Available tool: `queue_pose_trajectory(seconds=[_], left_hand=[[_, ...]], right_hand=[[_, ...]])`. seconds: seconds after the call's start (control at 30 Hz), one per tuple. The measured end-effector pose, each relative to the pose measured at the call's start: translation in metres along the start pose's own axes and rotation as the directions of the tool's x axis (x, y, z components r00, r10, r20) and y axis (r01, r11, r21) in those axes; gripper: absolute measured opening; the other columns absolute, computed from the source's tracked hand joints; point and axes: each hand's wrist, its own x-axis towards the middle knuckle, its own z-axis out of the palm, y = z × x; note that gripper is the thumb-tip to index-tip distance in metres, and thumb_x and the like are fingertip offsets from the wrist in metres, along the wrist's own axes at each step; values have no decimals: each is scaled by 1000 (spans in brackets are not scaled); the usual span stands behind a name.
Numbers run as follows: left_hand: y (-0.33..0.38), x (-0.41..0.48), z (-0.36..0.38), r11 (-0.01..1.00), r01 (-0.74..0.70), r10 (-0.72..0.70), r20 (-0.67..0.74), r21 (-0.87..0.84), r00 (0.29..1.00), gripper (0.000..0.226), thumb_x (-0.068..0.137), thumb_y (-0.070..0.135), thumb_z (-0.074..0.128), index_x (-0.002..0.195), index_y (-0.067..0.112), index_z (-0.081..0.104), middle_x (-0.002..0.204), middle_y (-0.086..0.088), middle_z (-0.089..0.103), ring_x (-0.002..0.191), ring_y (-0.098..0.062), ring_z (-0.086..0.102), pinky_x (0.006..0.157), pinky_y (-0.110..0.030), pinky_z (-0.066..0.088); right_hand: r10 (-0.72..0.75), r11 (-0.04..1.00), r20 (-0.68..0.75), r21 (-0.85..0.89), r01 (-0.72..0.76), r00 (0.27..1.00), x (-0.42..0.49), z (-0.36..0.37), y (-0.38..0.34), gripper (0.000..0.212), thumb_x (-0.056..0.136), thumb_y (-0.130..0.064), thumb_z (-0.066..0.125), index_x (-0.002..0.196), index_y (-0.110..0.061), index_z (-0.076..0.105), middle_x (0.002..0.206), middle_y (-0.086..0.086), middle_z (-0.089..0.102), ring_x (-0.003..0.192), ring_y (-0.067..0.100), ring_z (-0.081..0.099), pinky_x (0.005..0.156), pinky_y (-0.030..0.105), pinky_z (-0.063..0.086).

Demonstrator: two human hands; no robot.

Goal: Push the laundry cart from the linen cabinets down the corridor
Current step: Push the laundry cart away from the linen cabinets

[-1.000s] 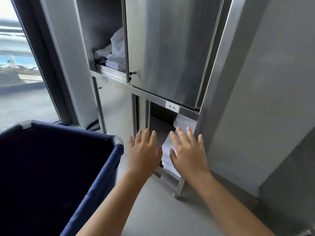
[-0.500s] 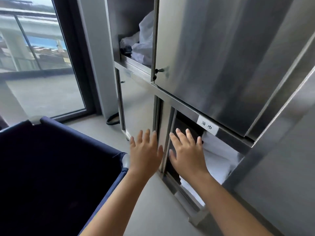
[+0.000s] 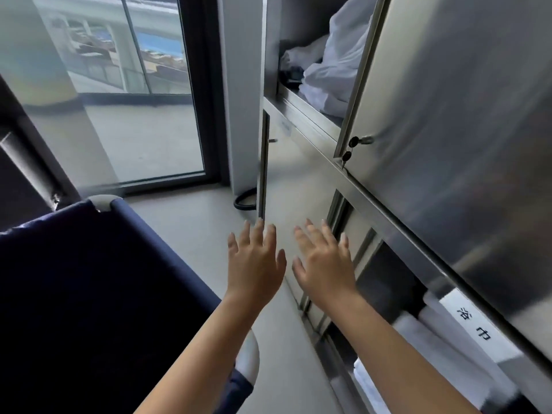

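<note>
laundry cart (image 3: 98, 282): navy fabric, grey rounded corners; both hands empty, apart.

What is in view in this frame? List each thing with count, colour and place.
laundry cart: one, navy fabric with grey corner caps, lower left
cabinets: one steel bank, right side
white bag: one, in the open upper compartment
folded towels: several, white, lower right compartment
label: one, white with black characters, above the towels
keys: one set, dark, in the upper door lock
hose: one, black, on the floor by the cabinets
window: one, dark-framed, upper left
left hand: open, empty, in the air
right hand: open, empty, in the air
</note>
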Motion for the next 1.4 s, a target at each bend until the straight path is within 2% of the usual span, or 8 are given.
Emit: queue_pose_trajectory(seconds=[0.13, 0.27, 0.5, 0.7, 0.83, 1.0, 1.2, 1.4], left_hand=[[-16, 37, 19, 990, 140, -139, -20, 7, 990, 53, 93, 35, 38, 141, 14, 27, 151, -11, 26, 140, -31, 16, 111, -51, 12], [-23, 78, 33, 961, 274, -273, -57, 27, 960, 54, 92, 34, 40, 141, 13, 27, 151, -12, 25, 141, -31, 13, 111, -52, 11], [-54, 103, 39, 821, 566, -555, -128, 74, 822, 56, 92, 33, 42, 142, 13, 27, 151, -12, 24, 140, -31, 15, 109, -52, 12], [-98, 94, 35, 645, 760, -739, -189, 76, 646, 57, 93, 33, 40, 144, 14, 21, 154, -12, 16, 141, -32, 7, 111, -52, 7], [-134, 88, 36, 548, 830, -798, -232, 104, 556, 58, 95, 36, 34, 145, 15, 15, 155, -13, 12, 142, -32, 6, 112, -50, 7], [-174, 72, 37, 416, 908, -871, -262, 60, 416, 60, 94, 34, 38, 145, 14, 15, 154, -13, 13, 141, -31, 7, 111, -50, 8], [-185, 59, 40, 283, 959, -920, -276, 28, 279, 61, 93, 33, 42, 145, 12, 18, 154, -14, 15, 141, -32, 9, 111, -51, 8], [-183, 47, 52, 121, 993, -954, -275, 6, 118, 60, 93, 33, 43, 144, 12, 21, 153, -13, 19, 141, -32, 12, 111, -52, 12]], right_hand=[[-110, 994, -19, 13, 110, 994, 57, 13, 18, 54, 90, -25, 48, 141, -18, 32, 151, 7, 29, 142, 30, 14, 110, 57, 13], [-240, 971, 58, 8, 240, 969, 118, 33, 27, 54, 91, -25, 45, 142, -20, 28, 153, 6, 25, 142, 30, 11, 111, 56, 11], [-555, 829, 75, 130, 543, 829, 187, 67, -4, 52, 83, -16, 61, 133, -10, 46, 140, 16, 45, 133, 40, 32, 102, 65, 24], [-769, 637, 110, 208, 742, 630, 219, 91, -58, 51, 89, -19, 53, 137, -11, 39, 147, 14, 34, 138, 38, 22, 106, 61, 18], [-856, 516, 83, 208, 831, 510, 236, 110, -96, 50, 86, -17, 59, 133, -8, 46, 142, 16, 43, 133, 41, 32, 101, 63, 26], [-931, 359, 152, 210, 909, 333, 257, 140, -138, 58, 94, -23, 43, 146, -20, 18, 154, 8, 20, 142, 32, 10, 110, 55, 11], [-973, 213, 147, 296, 931, 176, 257, 159, -181, 59, 95, -27, 42, 146, -24, 13, 155, 4, 17, 143, 28, 7, 112, 50, 8], [-993, -19, 99, 401, 916, -64, 252, 179, -207, 58, 90, -24, 51, 143, -19, 27, 150, 7, 30, 140, 32, 19, 107, 54, 18]])
